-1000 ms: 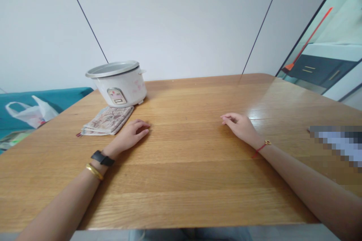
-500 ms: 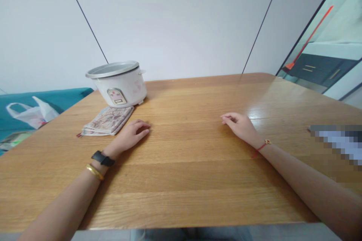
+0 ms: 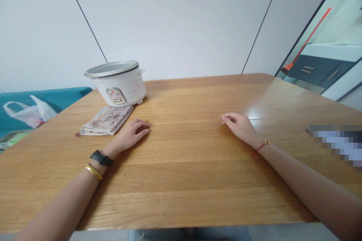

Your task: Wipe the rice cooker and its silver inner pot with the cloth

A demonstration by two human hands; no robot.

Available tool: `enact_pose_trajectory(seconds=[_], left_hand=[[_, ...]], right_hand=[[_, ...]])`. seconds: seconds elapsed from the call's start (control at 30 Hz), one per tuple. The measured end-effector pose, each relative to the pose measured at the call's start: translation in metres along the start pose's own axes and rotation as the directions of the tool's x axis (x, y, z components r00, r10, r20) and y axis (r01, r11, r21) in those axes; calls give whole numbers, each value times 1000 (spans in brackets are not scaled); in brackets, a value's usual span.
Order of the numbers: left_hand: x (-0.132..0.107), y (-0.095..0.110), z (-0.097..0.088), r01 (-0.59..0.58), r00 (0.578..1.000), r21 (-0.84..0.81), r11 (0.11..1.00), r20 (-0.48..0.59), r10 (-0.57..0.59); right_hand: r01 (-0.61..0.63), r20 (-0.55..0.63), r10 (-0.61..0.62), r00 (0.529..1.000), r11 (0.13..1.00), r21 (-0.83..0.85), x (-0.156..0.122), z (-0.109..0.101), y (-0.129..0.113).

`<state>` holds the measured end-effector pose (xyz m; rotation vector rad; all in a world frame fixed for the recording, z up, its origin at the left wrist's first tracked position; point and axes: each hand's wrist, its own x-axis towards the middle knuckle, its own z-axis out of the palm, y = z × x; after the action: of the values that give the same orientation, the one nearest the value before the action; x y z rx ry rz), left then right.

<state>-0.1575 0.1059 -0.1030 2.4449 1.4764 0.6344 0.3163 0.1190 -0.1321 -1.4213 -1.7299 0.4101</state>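
Note:
On the wooden table (image 3: 181, 173), my left hand (image 3: 131, 132) rests with its fingers loosely bent and the thumb apart, holding nothing. Just beyond it lies a folded patterned cloth (image 3: 109, 119). Behind the cloth stands a white rice cooker (image 3: 124, 88) without a lid, a control panel on its front; its inside is mostly out of sight. Across from the left hand, my right hand (image 3: 239, 126) lies on the tabletop, fingers curled together and the thumb tip close against them. Nothing shows in its grasp, and no object is near it.
A blurred-out, pixelated patch (image 3: 336, 141) covers something at the table's right edge. To the left, a white plastic bag (image 3: 29, 113) sits on a teal seat (image 3: 69, 96). A pale wall (image 3: 181, 26) rises behind the table. An orange-handled broom (image 3: 308, 41) leans beyond the right-hand opening.
The view has shifted very slightly. Both hands, the cloth and the rice cooker stay where they were.

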Motion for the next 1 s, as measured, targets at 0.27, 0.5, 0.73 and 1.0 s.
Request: enact_pose_trajectory(seconds=[0.27,0.5,0.73,1.0], left_hand=[[0,-1,0,4,1000,4,1000,5,-4],[1,2,0,1,1000,-6,1000,1,-1],[0,1,0,-2,1000,1,1000,-11,2],[1,1,-1,2,1000,1,1000,0,-2]], right_hand=[[-2,7,2,1000,1000,-4,1,0,-1],[7,-6,-7,1000,1000,-11,1,0,0],[-4,-4,3,1000,1000,-13,1,0,1],[9,-2,-9,1000,1000,-11,1,0,-1]])
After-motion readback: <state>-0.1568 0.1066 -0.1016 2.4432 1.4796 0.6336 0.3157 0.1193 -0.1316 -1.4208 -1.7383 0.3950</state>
